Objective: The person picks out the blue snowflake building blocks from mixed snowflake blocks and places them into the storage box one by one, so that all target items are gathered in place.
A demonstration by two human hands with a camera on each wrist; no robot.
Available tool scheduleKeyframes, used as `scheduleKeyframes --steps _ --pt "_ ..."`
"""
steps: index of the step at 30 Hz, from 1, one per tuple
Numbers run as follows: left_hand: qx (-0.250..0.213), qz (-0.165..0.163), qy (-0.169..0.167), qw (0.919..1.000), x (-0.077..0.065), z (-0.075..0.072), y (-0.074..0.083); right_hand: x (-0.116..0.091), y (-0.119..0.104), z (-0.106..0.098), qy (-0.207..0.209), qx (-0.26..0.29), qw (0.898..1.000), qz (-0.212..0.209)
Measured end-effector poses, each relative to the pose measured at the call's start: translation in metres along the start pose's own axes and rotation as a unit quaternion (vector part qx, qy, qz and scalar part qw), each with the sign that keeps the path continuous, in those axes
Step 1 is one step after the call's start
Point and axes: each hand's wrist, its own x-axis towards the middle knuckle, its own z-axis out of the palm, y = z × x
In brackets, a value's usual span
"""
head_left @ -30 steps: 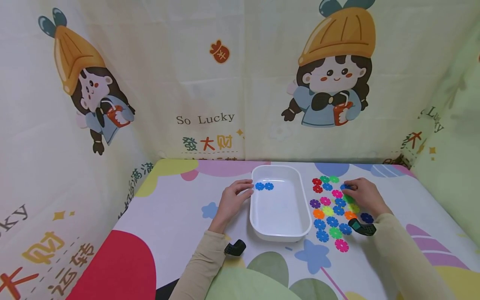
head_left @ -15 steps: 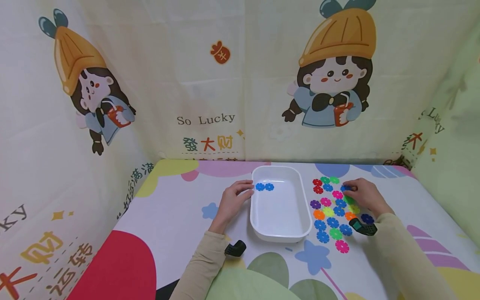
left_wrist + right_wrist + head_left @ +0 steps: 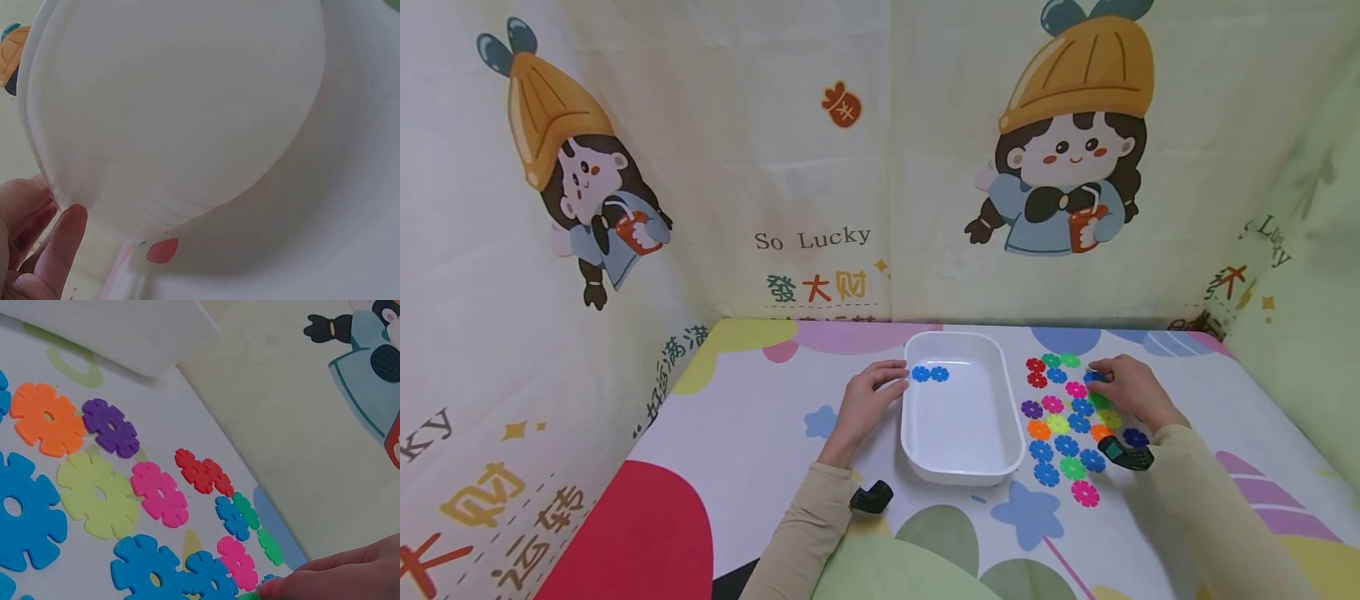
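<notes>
My left hand [image 3: 868, 407] holds the left rim of a white plastic tray [image 3: 962, 475]. In the left wrist view, the thumb [image 3: 67, 240] lies against the tray's outer wall, with the fingers up at its edge. Inside the tray, near its far left, two blue snowflake discs [image 3: 930, 374] lie side by side. To the right of the tray my right hand [image 3: 1135, 392] pinches a blue snowflake disc [image 3: 1093, 377] at the far right of the loose pile. In the right wrist view the fingertips [image 3: 275, 587] mostly hide that disc.
Loose snowflake discs [image 3: 1067, 445] in several colours lie spread right of the tray, including a purple disc [image 3: 111, 428] and an orange one [image 3: 47, 419]. A dark blue disc [image 3: 1136, 437] lies by my right wrist. Printed cloth [image 3: 805, 167] walls surround the patterned table [image 3: 760, 500].
</notes>
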Motion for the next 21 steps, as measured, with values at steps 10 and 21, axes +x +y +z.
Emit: scheduleKeyframes --steps 10,21 --pt "-0.001 0.006 0.001 1.0 0.0 -0.001 0.0 0.0 -0.006 -0.007 0.009 0.002 1.0 -0.003" --pt "0.001 0.021 0.004 0.9998 0.0 -0.001 -0.001 0.0 -0.038 -0.021 0.045 -0.017 0.996 -0.077"
